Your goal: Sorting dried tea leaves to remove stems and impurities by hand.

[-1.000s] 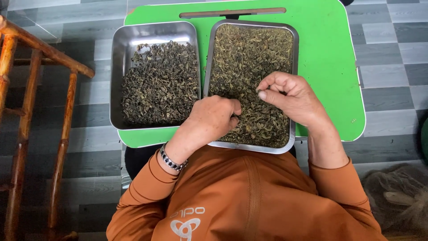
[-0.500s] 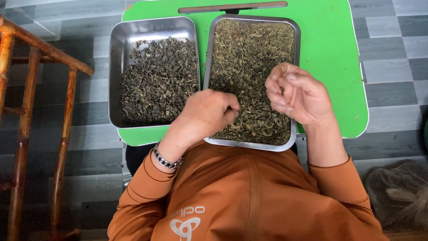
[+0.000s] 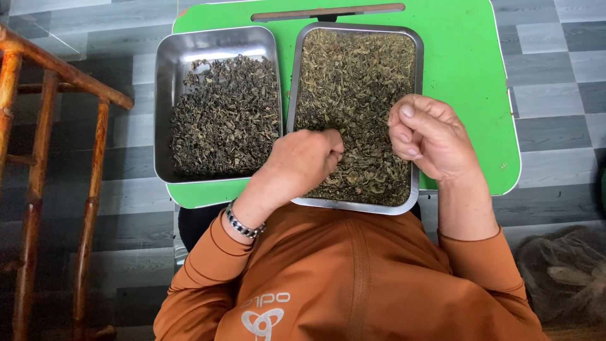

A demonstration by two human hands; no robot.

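— What has changed with your hands in the last second?

— My right hand was flat down in the leaves; now it is lifted off the right tray, fingers curled in narrow toward the palm — whether a leaf is pinched there I cannot tell. My left hand has barely moved: it rests closed in a loose fist on the olive-green dried leaves at the tray's near edge.

— And around them?

— 2 steel trays sit side by side, touching, on the green table. The left tray holds darker leaves, untouched. A wooden chair frame stands to my left; my left forearm hides the right tray's near-left corner.
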